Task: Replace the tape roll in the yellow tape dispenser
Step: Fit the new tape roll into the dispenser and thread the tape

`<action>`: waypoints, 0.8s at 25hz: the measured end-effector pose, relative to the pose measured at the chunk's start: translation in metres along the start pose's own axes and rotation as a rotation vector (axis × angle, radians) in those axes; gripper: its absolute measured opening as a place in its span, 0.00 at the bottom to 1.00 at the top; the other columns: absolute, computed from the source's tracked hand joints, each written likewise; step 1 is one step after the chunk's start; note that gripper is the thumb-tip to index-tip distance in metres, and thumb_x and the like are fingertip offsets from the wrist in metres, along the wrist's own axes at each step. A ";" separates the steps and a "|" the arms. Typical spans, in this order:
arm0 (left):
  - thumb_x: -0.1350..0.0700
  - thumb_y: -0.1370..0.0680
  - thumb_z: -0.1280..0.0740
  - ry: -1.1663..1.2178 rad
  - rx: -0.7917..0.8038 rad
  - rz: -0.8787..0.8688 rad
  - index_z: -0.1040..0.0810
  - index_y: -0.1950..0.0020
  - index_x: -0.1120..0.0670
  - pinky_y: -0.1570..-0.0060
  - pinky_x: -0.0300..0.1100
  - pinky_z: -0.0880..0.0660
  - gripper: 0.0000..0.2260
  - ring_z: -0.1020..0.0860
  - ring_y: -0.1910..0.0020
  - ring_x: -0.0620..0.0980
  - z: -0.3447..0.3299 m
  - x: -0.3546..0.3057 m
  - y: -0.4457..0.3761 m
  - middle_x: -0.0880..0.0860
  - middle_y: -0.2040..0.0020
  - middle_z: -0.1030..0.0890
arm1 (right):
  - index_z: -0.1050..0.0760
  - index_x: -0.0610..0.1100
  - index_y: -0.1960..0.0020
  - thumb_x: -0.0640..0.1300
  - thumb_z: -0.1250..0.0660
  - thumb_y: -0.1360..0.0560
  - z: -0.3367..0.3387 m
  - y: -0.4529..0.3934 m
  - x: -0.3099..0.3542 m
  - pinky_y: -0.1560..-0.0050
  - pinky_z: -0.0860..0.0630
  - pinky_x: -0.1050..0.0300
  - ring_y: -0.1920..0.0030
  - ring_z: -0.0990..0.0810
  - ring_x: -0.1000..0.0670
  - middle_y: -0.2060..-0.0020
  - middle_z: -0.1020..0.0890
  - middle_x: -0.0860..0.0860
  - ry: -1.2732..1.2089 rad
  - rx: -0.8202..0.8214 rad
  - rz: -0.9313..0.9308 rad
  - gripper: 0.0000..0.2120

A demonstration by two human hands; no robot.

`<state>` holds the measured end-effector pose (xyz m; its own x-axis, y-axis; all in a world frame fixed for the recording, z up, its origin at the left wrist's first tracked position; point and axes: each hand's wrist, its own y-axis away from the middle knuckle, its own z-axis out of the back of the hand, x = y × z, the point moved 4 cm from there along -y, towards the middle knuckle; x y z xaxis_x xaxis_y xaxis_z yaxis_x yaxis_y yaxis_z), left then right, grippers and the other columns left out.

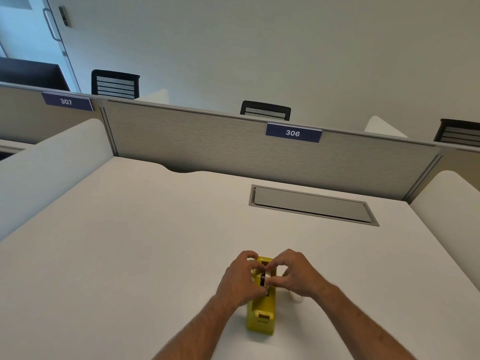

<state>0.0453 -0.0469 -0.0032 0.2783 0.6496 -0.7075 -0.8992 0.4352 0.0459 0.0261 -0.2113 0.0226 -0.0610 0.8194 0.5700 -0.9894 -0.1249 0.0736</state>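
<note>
The yellow tape dispenser [261, 311] stands on the white desk [130, 242], its cutter end toward me. A tape roll [265, 278] with a dark core sits upright in the dispenser's well. My left hand [240, 279] grips the roll from the left side, fingers curled over it. My right hand [296, 274] pinches the roll from the right with thumb and fingertips. A second, pale tape roll [297, 298] lies flat on the desk just right of the dispenser, mostly hidden under my right wrist.
A grey cable hatch [311, 205] is set flush in the desk at the far right. A grey partition [207, 141] labelled 306 closes the back. White side dividers [52, 162] flank the desk. Black chairs stand beyond.
</note>
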 end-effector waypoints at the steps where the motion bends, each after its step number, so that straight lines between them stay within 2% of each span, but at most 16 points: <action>1: 0.46 0.35 0.21 0.000 -0.001 -0.002 0.20 0.40 0.46 0.41 0.45 0.22 0.24 0.25 0.40 0.47 0.000 0.000 0.000 0.44 0.31 0.32 | 0.17 0.57 0.49 0.57 0.22 0.34 0.000 0.000 0.000 0.49 0.18 0.52 0.50 0.23 0.54 0.52 0.22 0.58 0.000 -0.003 -0.008 0.15; 3: 0.45 0.34 0.21 -0.003 -0.002 -0.005 0.20 0.40 0.46 0.41 0.45 0.22 0.25 0.25 0.40 0.47 0.000 -0.001 0.000 0.44 0.30 0.31 | 0.17 0.58 0.48 0.58 0.22 0.35 0.000 0.001 0.000 0.50 0.18 0.52 0.49 0.23 0.54 0.50 0.22 0.57 0.009 0.004 -0.009 0.17; 6: 0.42 0.34 0.22 0.000 0.002 -0.007 0.20 0.38 0.46 0.42 0.43 0.22 0.26 0.25 0.40 0.47 -0.002 0.001 -0.001 0.44 0.30 0.32 | 0.18 0.58 0.47 0.60 0.22 0.38 -0.001 0.005 0.002 0.51 0.18 0.53 0.48 0.24 0.55 0.53 0.24 0.60 0.022 0.003 0.015 0.21; 9: 0.44 0.34 0.21 0.037 0.022 -0.024 0.22 0.38 0.44 0.47 0.37 0.22 0.26 0.25 0.43 0.46 -0.003 0.005 0.000 0.43 0.30 0.33 | 0.19 0.58 0.47 0.61 0.22 0.39 -0.002 0.007 0.003 0.49 0.20 0.52 0.47 0.26 0.56 0.55 0.26 0.63 0.045 -0.025 0.022 0.22; 12: 0.49 0.35 0.21 0.098 0.028 -0.048 0.25 0.36 0.43 0.55 0.30 0.24 0.28 0.25 0.46 0.44 -0.001 0.008 0.000 0.43 0.32 0.31 | 0.22 0.59 0.45 0.63 0.23 0.39 -0.005 0.008 0.003 0.49 0.20 0.54 0.46 0.27 0.56 0.52 0.25 0.59 0.099 -0.020 0.015 0.24; 15: 0.52 0.35 0.22 0.135 -0.008 -0.055 0.28 0.35 0.42 0.59 0.26 0.26 0.30 0.25 0.48 0.42 -0.001 0.009 0.001 0.42 0.34 0.28 | 0.25 0.60 0.44 0.64 0.25 0.39 -0.008 0.008 0.003 0.51 0.22 0.60 0.48 0.26 0.56 0.49 0.24 0.56 0.168 -0.026 0.003 0.25; 17: 0.52 0.35 0.23 0.141 -0.023 -0.054 0.29 0.34 0.41 0.59 0.27 0.25 0.31 0.25 0.47 0.43 -0.002 0.009 0.001 0.41 0.35 0.28 | 0.26 0.59 0.43 0.64 0.26 0.38 -0.011 0.008 0.004 0.51 0.23 0.62 0.49 0.25 0.55 0.48 0.24 0.56 0.195 -0.027 0.014 0.25; 20: 0.52 0.35 0.23 0.156 -0.017 -0.056 0.30 0.33 0.42 0.56 0.28 0.25 0.32 0.25 0.45 0.45 -0.003 0.009 0.002 0.40 0.36 0.29 | 0.26 0.58 0.41 0.61 0.26 0.35 -0.013 0.007 0.004 0.49 0.21 0.59 0.48 0.25 0.56 0.47 0.23 0.56 0.152 -0.067 0.036 0.25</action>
<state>0.0451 -0.0423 -0.0121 0.2737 0.5196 -0.8094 -0.8895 0.4569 -0.0075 0.0169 -0.2017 0.0142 -0.1104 0.8910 0.4405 -0.9925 -0.1221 -0.0017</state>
